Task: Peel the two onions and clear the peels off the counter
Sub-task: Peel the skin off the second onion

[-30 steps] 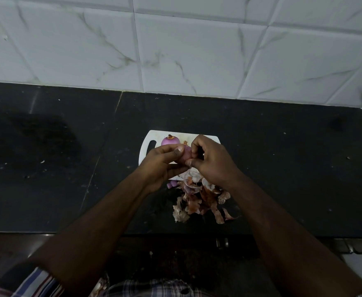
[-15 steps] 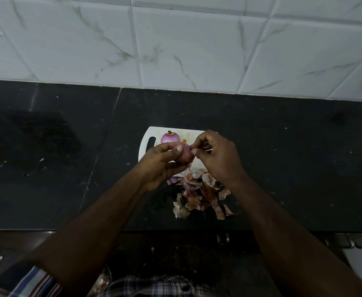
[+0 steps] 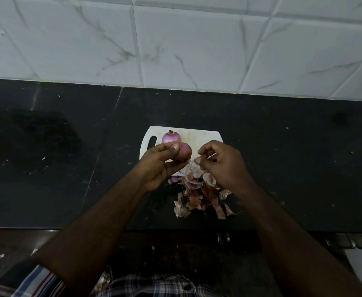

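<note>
The left hand (image 3: 157,166) grips the half-peeled purple onion (image 3: 183,154) above the white plastic cutting board (image 3: 199,136), and the right hand's fingers (image 3: 204,151) pinch a thin peel strip, which may fall outside the brown peel pile (image 3: 199,198) at 6 o'clock on the black stone desk (image 3: 293,168).

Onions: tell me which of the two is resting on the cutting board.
The far onion, near the cutting board handle slot, rests free there. The other onion is gripped in the left hand.
</note>
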Demonstrator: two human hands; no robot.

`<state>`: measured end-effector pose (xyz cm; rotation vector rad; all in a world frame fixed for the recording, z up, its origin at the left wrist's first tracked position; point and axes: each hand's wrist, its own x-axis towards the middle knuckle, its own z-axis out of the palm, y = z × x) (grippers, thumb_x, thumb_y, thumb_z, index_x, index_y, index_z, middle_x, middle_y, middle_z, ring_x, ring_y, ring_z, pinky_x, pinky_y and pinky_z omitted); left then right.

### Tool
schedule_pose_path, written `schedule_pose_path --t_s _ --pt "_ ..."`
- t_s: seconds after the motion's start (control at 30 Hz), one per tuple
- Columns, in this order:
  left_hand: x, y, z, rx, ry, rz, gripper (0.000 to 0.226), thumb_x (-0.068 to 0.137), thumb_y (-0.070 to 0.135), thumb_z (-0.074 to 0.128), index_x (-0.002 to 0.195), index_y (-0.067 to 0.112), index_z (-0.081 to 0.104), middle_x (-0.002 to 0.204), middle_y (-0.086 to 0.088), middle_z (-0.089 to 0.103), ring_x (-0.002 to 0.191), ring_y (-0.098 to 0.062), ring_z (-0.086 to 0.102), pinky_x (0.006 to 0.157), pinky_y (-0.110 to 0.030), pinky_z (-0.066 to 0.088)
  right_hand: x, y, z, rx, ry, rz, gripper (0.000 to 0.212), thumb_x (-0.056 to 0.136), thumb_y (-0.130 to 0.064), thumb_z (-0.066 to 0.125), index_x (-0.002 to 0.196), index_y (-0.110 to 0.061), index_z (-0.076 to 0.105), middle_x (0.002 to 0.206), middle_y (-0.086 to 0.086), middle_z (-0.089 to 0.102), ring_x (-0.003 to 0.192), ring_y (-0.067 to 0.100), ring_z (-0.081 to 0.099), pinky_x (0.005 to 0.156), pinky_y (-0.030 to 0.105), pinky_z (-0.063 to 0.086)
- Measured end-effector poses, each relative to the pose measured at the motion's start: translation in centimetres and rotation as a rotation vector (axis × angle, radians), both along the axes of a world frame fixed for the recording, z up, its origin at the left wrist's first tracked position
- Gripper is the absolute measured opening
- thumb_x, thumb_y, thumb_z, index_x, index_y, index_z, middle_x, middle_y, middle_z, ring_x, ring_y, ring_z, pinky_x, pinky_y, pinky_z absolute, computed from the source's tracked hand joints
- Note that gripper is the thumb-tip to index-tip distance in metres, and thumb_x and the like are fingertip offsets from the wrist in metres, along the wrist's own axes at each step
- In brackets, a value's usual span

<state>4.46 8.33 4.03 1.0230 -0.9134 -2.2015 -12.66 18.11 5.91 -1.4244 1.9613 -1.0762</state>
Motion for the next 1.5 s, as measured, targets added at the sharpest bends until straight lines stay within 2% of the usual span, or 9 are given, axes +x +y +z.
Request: schedule_pose_path --t_s 0.23,0.47,0.6,0.77,0.9,1.03,1.13,1.3,1.5 --pt "0.3 -0.1 0.7 -0.030 0.051 -0.118 0.034 0.101 0.010 0.055 0.134 0.000 0.057 0.120 -0.022 0.071 0.100 -0.029 0.074 0.088 -0.035 0.061 1.6 -1.1 1.0 -0.022 -0.041 0.037 0.061 0.080 -0.019 0.083 0.135 -0.021 0.059 0.133 -0.007 0.061 0.122 0.007 0.055 0.094 0.029 0.054" --pt "-0.6 0.5 1.3 -0.097 0.019 -0.096 0.031 0.104 0.011 0.052 0.132 0.002 0.061 0.108 -0.010 0.076 0.093 -0.021 0.075 0.089 -0.036 0.060 3.0 -2.1 0.5 -0.141 0.058 -0.067 0.052 0.077 -0.019 0.084 0.127 -0.017 0.068 0.123 -0.001 0.071 0.114 0.010 0.064 0.093 0.012 0.045" --pt "-1.2 1.0 1.1 -0.059 -0.016 -0.014 0.028 0.104 0.022 0.055 0.125 0.008 0.067 0.110 -0.010 0.077 0.097 -0.030 0.076 0.098 -0.044 0.034 3.3 -2.3 0.0 -0.193 0.099 -0.112 0.046 0.081 -0.028 0.082 0.124 -0.017 0.070 0.119 -0.002 0.072 0.113 0.007 0.065 0.094 0.013 0.047" --pt "-2.1 2.0 1.9 0.014 0.046 0.083 0.025 0.105 0.022 0.052 0.111 0.008 0.072 0.110 -0.008 0.076 0.097 -0.028 0.075 0.060 -0.029 0.058 3.2 -2.4 -0.1 -0.256 0.130 -0.147 0.039 0.086 -0.030 0.079 0.120 -0.013 0.072 0.118 0.001 0.073 0.112 0.010 0.066 0.096 0.023 0.051" --pt "-2.5 2.3 1.5 0.041 0.069 0.118 0.028 0.106 0.025 0.052 0.107 0.008 0.073 0.109 -0.009 0.075 0.108 -0.031 0.070 0.060 -0.028 0.059 3.2 -2.2 -0.7 -0.278 0.151 -0.155 0.033 0.089 -0.026 0.076 0.118 -0.012 0.073 0.117 0.001 0.073 0.112 0.010 0.066 0.095 0.020 0.050" --pt "-2.4 2.1 1.1 0.037 0.066 0.107 0.033 0.105 0.025 0.054 0.119 0.000 0.070 0.126 -0.019 0.070 0.119 -0.037 0.067 0.080 -0.033 0.061 3.1 -2.0 -1.2 -0.306 0.178 -0.146 0.033 0.085 -0.021 0.078 0.116 -0.010 0.074 0.115 0.003 0.074 0.110 0.013 0.067 0.095 0.024 0.052" --pt "-1.8 1.8 1.1 -0.010 0.029 0.056 0.033 0.105 0.026 0.054 0.121 0.000 0.068 0.122 -0.018 0.072 0.105 -0.031 0.073 0.083 -0.035 0.061 2.6 -2.0 -0.5 -0.255 0.121 -0.060 0.041 0.081 -0.020 0.081 0.120 -0.014 0.071 0.120 -0.001 0.071 0.113 0.012 0.064 0.099 0.029 0.051" --pt "-1.5 1.4 1.4 -0.074 -0.013 0.004 0.028 0.106 0.023 0.053 0.114 0.003 0.071 0.098 -0.009 0.075 0.093 -0.027 0.074 0.084 -0.035 0.060 2.0 -2.2 0.5 -0.230 0.223 0.093 0.039 0.081 -0.010 0.078 0.119 -0.011 0.072 0.117 0.002 0.071 0.112 0.013 0.061 0.098 0.013 0.043" --pt "-1.5 1.2 1.6 -0.093 -0.025 0.002 0.026 0.106 0.021 0.053 0.100 0.007 0.073 0.083 -0.004 0.072 0.082 -0.022 0.073 0.083 -0.035 0.061 2.3 -2.1 -0.3 -0.353 0.376 0.041 0.025 0.082 -0.008 0.074 0.107 -0.008 0.075 0.105 0.005 0.071 0.102 0.019 0.063 0.089 0.025 0.049"
